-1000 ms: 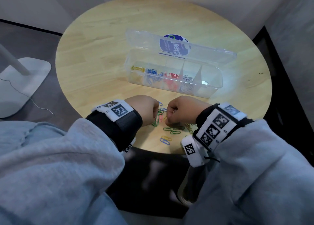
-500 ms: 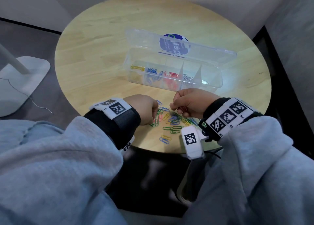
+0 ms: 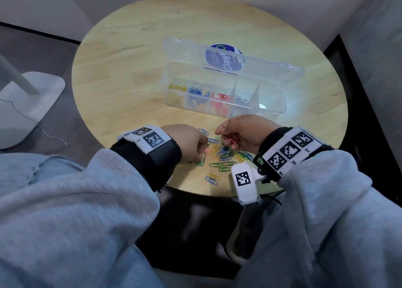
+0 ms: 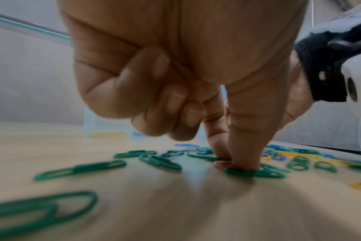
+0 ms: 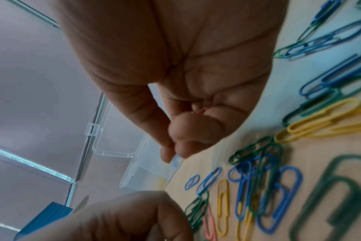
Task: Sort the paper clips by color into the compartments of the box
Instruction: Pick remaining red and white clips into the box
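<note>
Change: right hand has lifted off the loose clips and shifted toward the box since a second ago; left hand stays low on the table.
Right hand: fingers curled, grasping red clips that hang below the palm, just in front of the box's near wall; in the wrist view only a sliver of red shows between fingertips.
Left hand: thumb and index tip pressed down together on a green clip and a pink one at the table surface, other fingers curled; pinching, not lifted.
Loose clips: green, blue, yellow, mixed, near table edge between the hands.
Box: clear, lid open and leaning back, mid-table; compartments left to right hold yellow, blue, red, silver-grey clips.
Sleeves: grey; marker bands on both wrists.
</note>
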`<state>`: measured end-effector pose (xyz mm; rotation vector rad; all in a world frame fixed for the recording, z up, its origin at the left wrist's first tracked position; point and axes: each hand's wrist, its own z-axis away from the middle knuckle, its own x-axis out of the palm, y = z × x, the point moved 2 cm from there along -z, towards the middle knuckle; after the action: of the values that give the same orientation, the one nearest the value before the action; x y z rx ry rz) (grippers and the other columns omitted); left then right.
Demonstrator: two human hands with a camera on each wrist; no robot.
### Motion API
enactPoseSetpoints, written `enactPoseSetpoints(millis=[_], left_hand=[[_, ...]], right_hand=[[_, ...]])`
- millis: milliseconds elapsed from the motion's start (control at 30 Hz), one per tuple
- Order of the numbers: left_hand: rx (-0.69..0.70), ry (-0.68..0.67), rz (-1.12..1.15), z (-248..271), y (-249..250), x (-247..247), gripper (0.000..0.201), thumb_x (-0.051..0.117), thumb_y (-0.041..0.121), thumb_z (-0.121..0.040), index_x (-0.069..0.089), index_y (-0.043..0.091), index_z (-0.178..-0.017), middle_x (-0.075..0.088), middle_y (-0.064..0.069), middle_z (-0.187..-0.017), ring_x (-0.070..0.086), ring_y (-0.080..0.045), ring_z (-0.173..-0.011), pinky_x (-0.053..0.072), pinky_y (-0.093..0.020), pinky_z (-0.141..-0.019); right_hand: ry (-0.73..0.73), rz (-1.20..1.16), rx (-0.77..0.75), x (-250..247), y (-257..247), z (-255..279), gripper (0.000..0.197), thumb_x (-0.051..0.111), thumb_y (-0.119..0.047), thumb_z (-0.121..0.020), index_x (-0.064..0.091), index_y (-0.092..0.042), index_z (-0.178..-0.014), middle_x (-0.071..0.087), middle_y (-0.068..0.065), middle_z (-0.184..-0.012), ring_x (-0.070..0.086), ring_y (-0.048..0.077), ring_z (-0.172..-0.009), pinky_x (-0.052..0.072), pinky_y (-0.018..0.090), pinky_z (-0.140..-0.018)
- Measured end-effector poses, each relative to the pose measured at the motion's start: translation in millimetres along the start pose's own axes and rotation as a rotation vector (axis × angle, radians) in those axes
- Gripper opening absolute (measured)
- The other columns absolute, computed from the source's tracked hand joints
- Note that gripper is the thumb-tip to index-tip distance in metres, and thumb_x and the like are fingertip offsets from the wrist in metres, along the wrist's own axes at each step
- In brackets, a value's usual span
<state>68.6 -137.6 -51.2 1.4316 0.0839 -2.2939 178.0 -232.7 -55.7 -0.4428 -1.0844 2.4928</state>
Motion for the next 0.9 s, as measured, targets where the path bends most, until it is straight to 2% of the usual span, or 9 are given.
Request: enactPoseSetpoints(millis=[67,200,433,633,800,867,900], left_hand=[[0.023,0.009,0.011,0,0,-1,0.011,0.060,0.021,-0.083,0.050,0.025,-0.081,0.042,0.005,-0.065,0.043,-0.016,-0.067,0.022,-0.026,-0.047],[0.056,0.018,0.021,-1,0,-1,0.015,0.061,0.020,-0.084,0.047,0.025,-0.081,0.041,0.006,-0.065,0.044,-0.018,-0.074,0.022,-0.025,-0.047],[0.031,-0.001,0.042,-2,1,0,0.009,0.062,0.020,-0.084,0.058,0.028,-0.081,0.044,0.010,-0.066,0.045,-0.012,-0.075,0.024,-0.021,-0.048],[-0.024,-0.030,0.061,-4,-2,3,0.006,0.061,0.024,-0.084,0.056,0.025,-0.080,0.046,0.007,-0.068,0.049,-0.017,-0.076,0.028,-0.021,-0.050],[-0.030,-0.045,0.321,-1,-15,-12,0.006,0.063,0.024,-0.080,0.060,0.022,-0.075,0.055,0.007,-0.066,0.049,-0.012,-0.063,0.035,-0.022,-0.055],[-0.047,-0.051,0.461,0,-23,-19,0.013,0.066,0.026,-0.080,0.058,0.022,-0.069,0.052,0.005,-0.062,0.044,-0.012,-0.056,0.034,-0.022,-0.054],[-0.062,-0.057,0.571,0,-26,-21,0.017,0.066,0.023,-0.081,0.057,0.021,-0.066,0.050,0.002,-0.062,0.040,-0.013,-0.053,0.032,-0.021,-0.052]], right_hand=[[0.007,0.013,0.014,0,0,-1,0.026,0.039,0.004,-0.093,0.055,-0.006,-0.075,0.045,0.007,-0.065,0.046,0.012,-0.049,0.036,0.014,-0.034],[0.004,0.018,0.019,0,0,-1,0.027,0.038,0.004,-0.094,0.054,-0.006,-0.075,0.046,0.008,-0.066,0.045,0.013,-0.050,0.036,0.014,-0.034],[0.000,0.034,0.002,-1,0,-1,0.027,0.038,0.004,-0.094,0.054,-0.005,-0.074,0.046,0.009,-0.065,0.044,0.013,-0.050,0.036,0.015,-0.034],[-0.001,0.048,0.006,-1,0,-1,0.027,0.037,0.005,-0.094,0.054,-0.005,-0.074,0.046,0.009,-0.065,0.045,0.013,-0.050,0.036,0.015,-0.034],[0.000,0.058,-0.008,2,-3,2,0.021,0.043,0.004,-0.089,0.048,-0.008,-0.072,0.048,0.011,-0.064,0.045,0.016,-0.050,0.035,0.015,-0.034],[-0.016,0.106,-0.029,3,-3,2,0.022,0.050,0.001,-0.088,0.046,-0.011,-0.069,0.046,0.008,-0.060,0.044,0.013,-0.045,0.032,0.017,-0.035],[-0.011,0.203,-0.056,4,-3,2,0.024,0.056,-0.003,-0.087,0.046,-0.013,-0.067,0.045,0.005,-0.057,0.043,0.012,-0.044,0.031,0.018,-0.037]])
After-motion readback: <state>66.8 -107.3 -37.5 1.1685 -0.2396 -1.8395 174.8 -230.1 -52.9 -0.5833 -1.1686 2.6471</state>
